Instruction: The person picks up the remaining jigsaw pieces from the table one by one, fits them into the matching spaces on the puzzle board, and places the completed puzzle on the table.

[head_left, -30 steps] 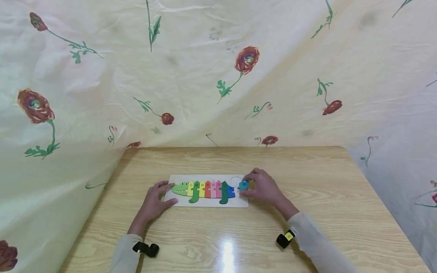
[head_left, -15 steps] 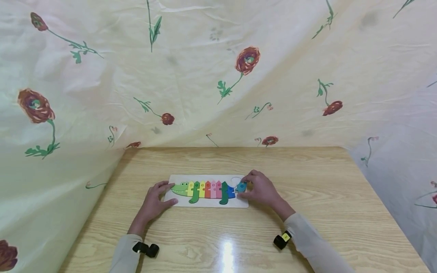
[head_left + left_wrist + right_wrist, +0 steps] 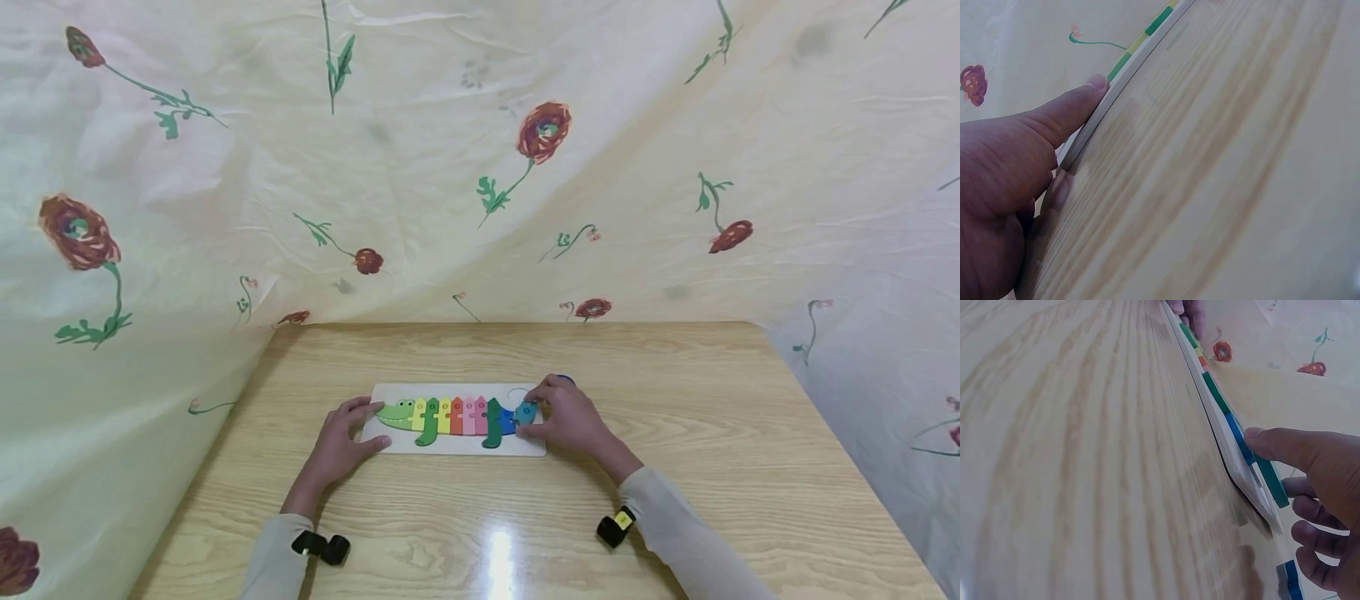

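Note:
A pale wooden puzzle board [image 3: 450, 448] bears a crocodile of coloured pieces, its green head [image 3: 395, 416] at the left. My left hand [image 3: 341, 442] holds the board's left end, thumb on top near the front and a finger by the snout. Between thumb and finger, my right hand [image 3: 573, 417] pinches a teal puzzle piece [image 3: 527, 412] over the board's right part. In the right wrist view the teal piece [image 3: 1271, 481] sits higher than the blue piece [image 3: 1239, 439] beside it and looks not flush. Its fit there is partly hidden by my fingers.
Another blue piece [image 3: 1292, 580] lies on the wooden table [image 3: 675, 375] behind my right hand, mostly covered by it in the head view. Flowered cloth [image 3: 420, 167] hangs behind the table and along its sides. A curved outline shows at the board's upper right.
My right hand has moved left with the teal piece, bringing it up against the blue piece. Part of another blue piece now shows behind that hand. The left hand stays put.

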{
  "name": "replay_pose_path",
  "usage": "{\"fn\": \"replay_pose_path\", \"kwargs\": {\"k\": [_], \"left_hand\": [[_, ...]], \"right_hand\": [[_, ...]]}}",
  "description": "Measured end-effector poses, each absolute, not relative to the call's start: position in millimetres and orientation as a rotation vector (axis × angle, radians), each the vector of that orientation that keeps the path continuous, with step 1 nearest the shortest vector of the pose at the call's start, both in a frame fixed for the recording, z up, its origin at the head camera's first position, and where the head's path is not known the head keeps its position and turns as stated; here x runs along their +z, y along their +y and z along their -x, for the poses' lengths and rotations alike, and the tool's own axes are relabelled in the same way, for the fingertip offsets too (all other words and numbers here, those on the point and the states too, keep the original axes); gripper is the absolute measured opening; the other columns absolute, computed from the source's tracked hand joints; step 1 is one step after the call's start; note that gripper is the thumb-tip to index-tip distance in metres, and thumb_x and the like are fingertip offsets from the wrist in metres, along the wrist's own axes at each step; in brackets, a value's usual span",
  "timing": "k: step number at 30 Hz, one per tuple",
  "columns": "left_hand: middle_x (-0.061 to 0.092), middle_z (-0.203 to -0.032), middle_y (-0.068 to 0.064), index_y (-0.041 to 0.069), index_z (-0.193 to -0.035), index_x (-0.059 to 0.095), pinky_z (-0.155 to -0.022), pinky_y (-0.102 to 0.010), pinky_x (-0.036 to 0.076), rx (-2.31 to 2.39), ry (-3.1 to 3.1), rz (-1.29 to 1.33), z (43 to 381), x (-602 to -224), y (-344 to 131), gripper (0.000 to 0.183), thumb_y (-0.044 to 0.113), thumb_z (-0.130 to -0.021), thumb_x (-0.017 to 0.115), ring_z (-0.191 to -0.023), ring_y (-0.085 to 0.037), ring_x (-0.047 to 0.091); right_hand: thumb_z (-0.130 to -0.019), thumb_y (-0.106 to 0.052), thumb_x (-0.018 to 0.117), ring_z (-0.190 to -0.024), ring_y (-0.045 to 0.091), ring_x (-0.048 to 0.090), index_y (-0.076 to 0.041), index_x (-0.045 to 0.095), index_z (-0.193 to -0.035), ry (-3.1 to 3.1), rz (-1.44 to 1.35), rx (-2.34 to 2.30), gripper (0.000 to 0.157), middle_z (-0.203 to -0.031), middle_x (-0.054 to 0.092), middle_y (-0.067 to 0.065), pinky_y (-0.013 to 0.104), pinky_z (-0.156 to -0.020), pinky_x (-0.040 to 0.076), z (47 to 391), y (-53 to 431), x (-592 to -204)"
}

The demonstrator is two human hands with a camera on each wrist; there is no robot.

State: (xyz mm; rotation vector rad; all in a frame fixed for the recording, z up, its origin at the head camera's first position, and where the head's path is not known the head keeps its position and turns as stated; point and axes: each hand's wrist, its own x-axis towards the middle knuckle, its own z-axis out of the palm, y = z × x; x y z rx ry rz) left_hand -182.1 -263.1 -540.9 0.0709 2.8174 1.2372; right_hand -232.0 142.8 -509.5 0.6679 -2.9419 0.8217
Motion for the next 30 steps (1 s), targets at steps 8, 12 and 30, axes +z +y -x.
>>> {"fn": "replay_pose_path", "kwargs": {"k": [8,12,30], "left_hand": [[0.039,-0.159,-0.015,0.017,-0.147,0.057,-0.116,-0.064,0.029,1.237,2.820,-0.063,181.9,-541.7,-263.5,0.071,0.038,-0.085,0.084,-0.143,-0.041,0.033],[0.039,-0.159,-0.015,0.017,-0.147,0.057,-0.116,-0.064,0.029,1.234,2.824,-0.066,181.7,-541.6,-263.5,0.071,0.038,-0.085,0.084,-0.143,-0.041,0.033],[0.040,-0.159,-0.015,0.018,-0.146,0.058,-0.117,-0.064,0.029,1.244,2.821,-0.062,182.5,-541.3,-264.5,0.071,0.039,-0.084,0.084,-0.143,-0.041,0.033]], "right_hand": [[-0.072,-0.046,0.092,-0.088,0.014,0.050,-0.011,0.079,-0.106,-2.972,-0.662,0.828,0.050,-0.097,0.060,-0.004,0.029,-0.073,0.049,233.0,141.5,-510.4],[-0.072,-0.045,0.093,-0.088,0.015,0.050,-0.011,0.079,-0.106,-2.978,-0.662,0.831,0.050,-0.096,0.061,-0.004,0.030,-0.074,0.049,233.6,140.5,-510.3],[-0.072,-0.045,0.093,-0.088,0.015,0.051,-0.012,0.079,-0.106,-3.018,-0.657,0.855,0.050,-0.097,0.061,-0.004,0.030,-0.076,0.050,236.4,140.9,-511.4]]}}
